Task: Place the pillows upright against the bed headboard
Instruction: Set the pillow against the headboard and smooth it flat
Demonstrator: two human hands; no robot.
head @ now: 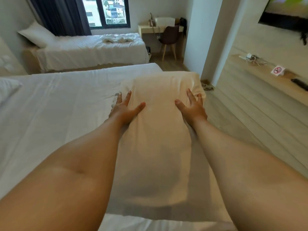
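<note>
A white pillow is held lengthwise between my two hands above the right edge of the near bed. My left hand presses its left side with fingers spread, and my right hand grips its right side, fingers wrapped over the edge. Another white pillow's corner shows at the far left on the same bed. The headboard is out of view.
A second bed with an upright pillow stands by the window. A desk and dark chair are at the back. A wall shelf runs along the right, with wood floor below.
</note>
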